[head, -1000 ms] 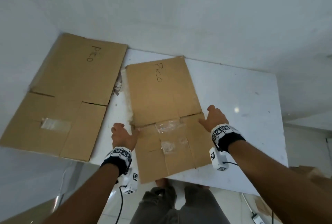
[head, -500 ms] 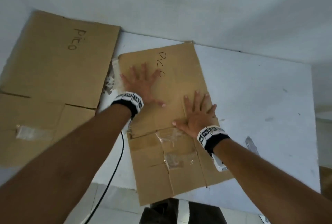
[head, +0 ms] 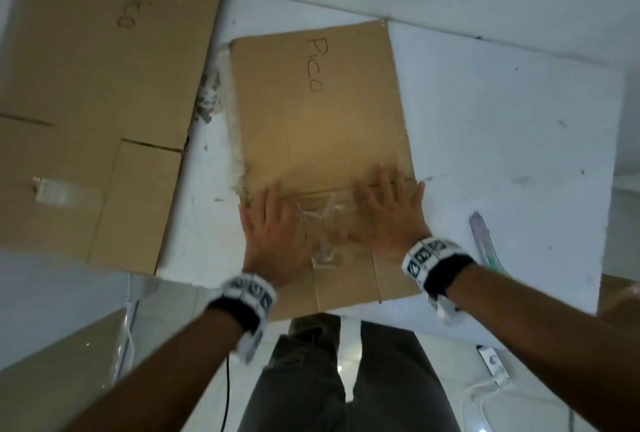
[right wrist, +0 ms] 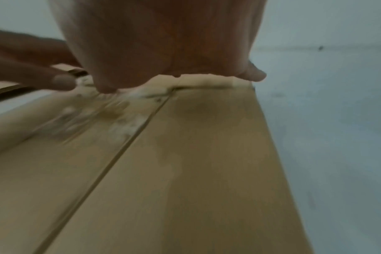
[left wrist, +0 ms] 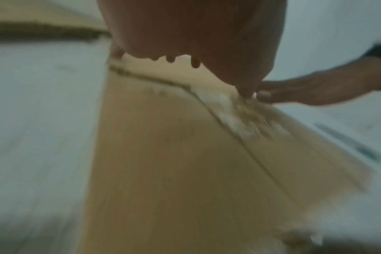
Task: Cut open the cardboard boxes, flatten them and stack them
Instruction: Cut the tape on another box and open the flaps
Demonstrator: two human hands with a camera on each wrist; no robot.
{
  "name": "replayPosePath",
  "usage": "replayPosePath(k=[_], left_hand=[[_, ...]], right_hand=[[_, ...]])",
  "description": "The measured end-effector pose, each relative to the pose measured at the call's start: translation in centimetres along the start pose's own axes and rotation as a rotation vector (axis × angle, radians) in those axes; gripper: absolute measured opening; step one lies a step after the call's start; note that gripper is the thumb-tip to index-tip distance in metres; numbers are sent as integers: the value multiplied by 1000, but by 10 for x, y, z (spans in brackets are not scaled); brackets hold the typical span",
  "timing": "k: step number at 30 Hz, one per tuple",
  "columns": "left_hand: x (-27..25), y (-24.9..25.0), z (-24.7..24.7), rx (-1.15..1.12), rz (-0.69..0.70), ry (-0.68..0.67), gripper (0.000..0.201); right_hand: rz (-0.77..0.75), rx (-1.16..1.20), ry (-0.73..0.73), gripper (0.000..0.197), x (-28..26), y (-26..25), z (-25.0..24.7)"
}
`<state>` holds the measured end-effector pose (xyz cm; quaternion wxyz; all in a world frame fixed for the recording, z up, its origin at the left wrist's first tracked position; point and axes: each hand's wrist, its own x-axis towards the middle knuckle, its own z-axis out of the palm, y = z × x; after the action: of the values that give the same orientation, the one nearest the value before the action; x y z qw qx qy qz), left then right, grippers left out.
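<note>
While the flattened cardboard box (head: 322, 140) lay on the white table (head: 502, 140), its near end over the table's edge, it was pressed down by both hands. The left hand (head: 273, 234) and right hand (head: 388, 220) were laid flat with fingers spread, either side of crumpled clear tape (head: 322, 220). Another flattened box (head: 104, 102) was seen to the left, and a cutter (head: 483, 241) near the right hand.
</note>
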<state>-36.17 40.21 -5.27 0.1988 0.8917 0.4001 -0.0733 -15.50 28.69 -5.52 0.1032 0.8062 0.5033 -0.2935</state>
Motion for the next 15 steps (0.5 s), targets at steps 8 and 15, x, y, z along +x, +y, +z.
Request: replayPosePath(k=[8, 15], left_hand=[[-75, -12, 63, 149, -5, -306, 122], [-79, -5, 36, -176, -366, -98, 130]], right_hand=[[3, -71, -2, 113, -42, 1, 76], [258, 345, 205, 103, -25, 17, 18]])
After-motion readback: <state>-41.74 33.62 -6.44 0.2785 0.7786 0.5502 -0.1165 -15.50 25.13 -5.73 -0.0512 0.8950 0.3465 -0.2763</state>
